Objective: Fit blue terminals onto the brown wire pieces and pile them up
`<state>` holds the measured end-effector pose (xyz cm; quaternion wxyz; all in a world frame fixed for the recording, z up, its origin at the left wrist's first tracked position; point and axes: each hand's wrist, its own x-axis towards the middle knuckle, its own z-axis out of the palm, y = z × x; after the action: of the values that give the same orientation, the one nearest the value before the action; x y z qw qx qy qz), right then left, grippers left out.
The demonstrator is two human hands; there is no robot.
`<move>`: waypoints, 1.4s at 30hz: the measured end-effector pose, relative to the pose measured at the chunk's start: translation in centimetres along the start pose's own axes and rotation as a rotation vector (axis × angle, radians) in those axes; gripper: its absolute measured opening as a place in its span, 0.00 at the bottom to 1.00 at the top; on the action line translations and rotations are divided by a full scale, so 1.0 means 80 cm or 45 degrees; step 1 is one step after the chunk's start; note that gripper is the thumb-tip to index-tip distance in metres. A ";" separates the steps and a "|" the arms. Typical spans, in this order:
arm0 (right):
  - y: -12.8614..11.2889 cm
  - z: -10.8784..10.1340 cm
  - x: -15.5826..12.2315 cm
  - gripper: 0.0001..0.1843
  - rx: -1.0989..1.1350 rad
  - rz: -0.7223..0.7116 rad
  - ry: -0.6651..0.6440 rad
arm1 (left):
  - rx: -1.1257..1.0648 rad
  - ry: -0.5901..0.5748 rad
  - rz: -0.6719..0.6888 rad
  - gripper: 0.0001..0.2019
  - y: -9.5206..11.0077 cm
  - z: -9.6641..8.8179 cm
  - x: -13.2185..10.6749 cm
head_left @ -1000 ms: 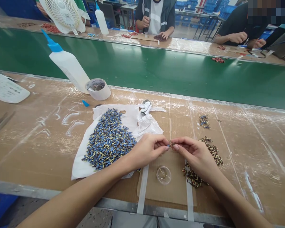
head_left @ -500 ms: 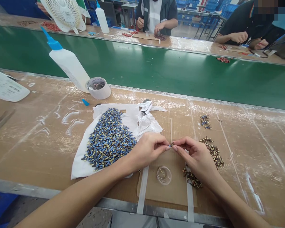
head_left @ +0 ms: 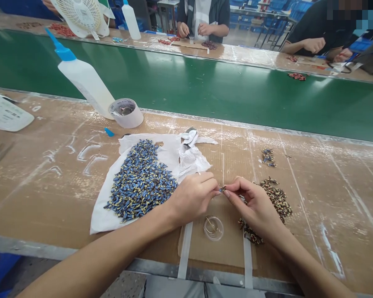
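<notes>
My left hand [head_left: 191, 196] and my right hand [head_left: 256, 205] meet fingertip to fingertip above the cardboard mat [head_left: 217, 248], both pinching one tiny blue-and-dark part [head_left: 223, 189]. A heap of small blue parts [head_left: 139, 182] lies on a white plastic bag [head_left: 102, 217] left of my left hand. A pile of dark brown-and-white parts [head_left: 276, 198] lies right of and under my right hand. A small clear round dish [head_left: 213, 228] sits on the mat just below my hands.
A white squeeze bottle with a blue nozzle [head_left: 82, 78] leans by a tape roll [head_left: 126, 112]. A few parts [head_left: 268, 157] lie apart. A green conveyor belt [head_left: 205, 89] runs behind the bench. Other people [head_left: 202, 18] work across it. A fan [head_left: 81, 16] stands far left.
My hands stay pinched together on the small part, with the fingers shifting slightly. The view has drifted a little; nothing else has moved.
</notes>
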<state>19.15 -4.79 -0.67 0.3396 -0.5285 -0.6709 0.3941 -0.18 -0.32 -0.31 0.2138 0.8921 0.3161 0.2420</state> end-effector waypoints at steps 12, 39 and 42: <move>0.005 0.009 -0.004 0.07 -0.019 0.008 -0.091 | 0.009 -0.143 0.007 0.08 0.001 -0.002 -0.002; 0.001 -0.003 0.001 0.06 0.235 0.050 0.059 | -0.120 -0.218 -0.023 0.12 -0.005 -0.004 0.003; 0.000 -0.003 0.002 0.08 0.344 0.141 0.036 | -0.144 -0.226 -0.023 0.13 -0.005 -0.002 0.002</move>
<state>19.31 -4.55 -0.58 0.3947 -0.5198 -0.5766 0.4915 -0.35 0.06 -0.32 0.2934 0.8936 0.2898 0.1774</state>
